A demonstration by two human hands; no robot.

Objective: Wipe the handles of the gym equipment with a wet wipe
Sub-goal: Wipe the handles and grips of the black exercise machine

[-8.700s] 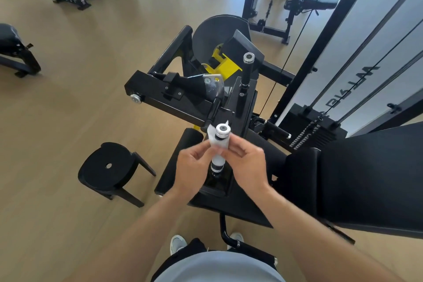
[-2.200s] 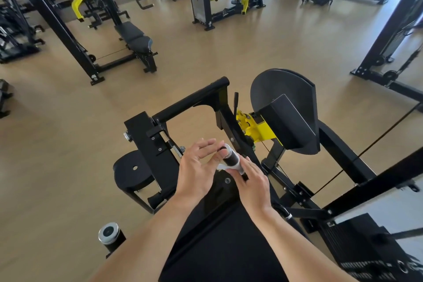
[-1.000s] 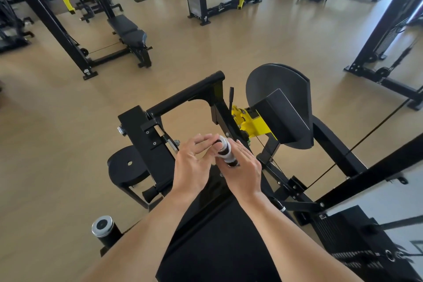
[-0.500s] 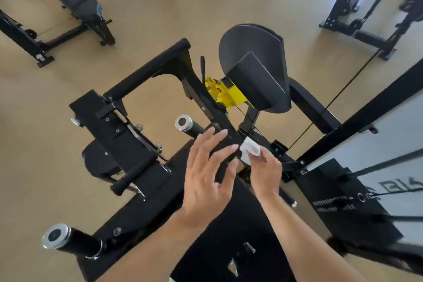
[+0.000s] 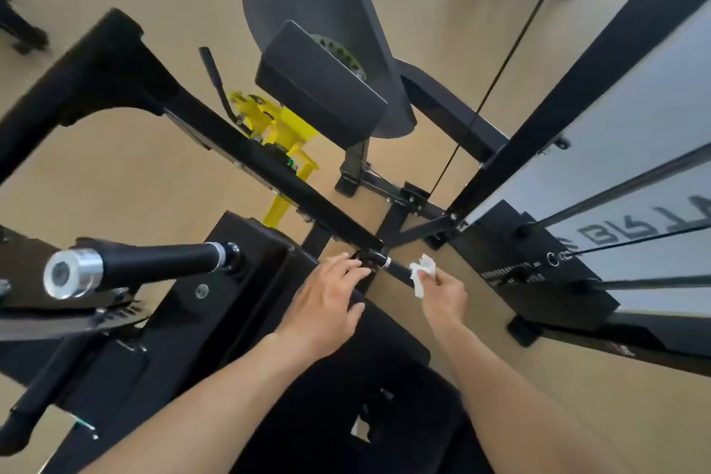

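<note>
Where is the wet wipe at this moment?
The wet wipe is pinched in the right hand, right of centre, against the short lower handle.

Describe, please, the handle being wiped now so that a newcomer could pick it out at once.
Start at the black seat pad in the middle of the machine. At its far right corner a short black handle pokes out low over the floor, between the left hand and the right hand pinching the white wipe. Unlike the big silver-capped handle on the left, it is small and low.
</note>
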